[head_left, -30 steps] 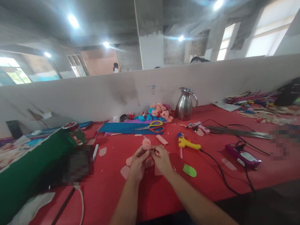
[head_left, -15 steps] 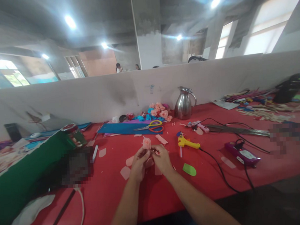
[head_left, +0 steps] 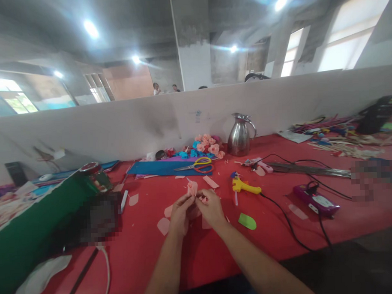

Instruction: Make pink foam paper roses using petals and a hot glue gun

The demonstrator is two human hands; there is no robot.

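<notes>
A pink paper rose (head_left: 192, 188) is pinched at its base between both hands, in the middle of the view. My left hand (head_left: 181, 211) closes its thumb and fingers on it from the left. From the right, my right hand (head_left: 211, 206) grips the base, its fingertips meeting the left thumb. The part inside the fingers is hidden. Pale pink paper petals (head_left: 163, 225) lie on the red table (head_left: 200, 267) around and beneath the hands. A pink paper strip (head_left: 211, 182) lies just beyond the right hand.
Scissors (head_left: 203, 164) rest on blue paper (head_left: 161, 168) ahead, before finished paper roses (head_left: 212, 145) and a steel jug (head_left: 239, 136). To the right are a yellow glue gun (head_left: 247, 186), a green petal template (head_left: 247, 221), and a purple power strip (head_left: 316, 200) with cords. A green box (head_left: 66, 207) stands left.
The rose has tipped and turned a little in my fingers, so its petals show from another side. Both hands stay almost where they were, still pinching it.
</notes>
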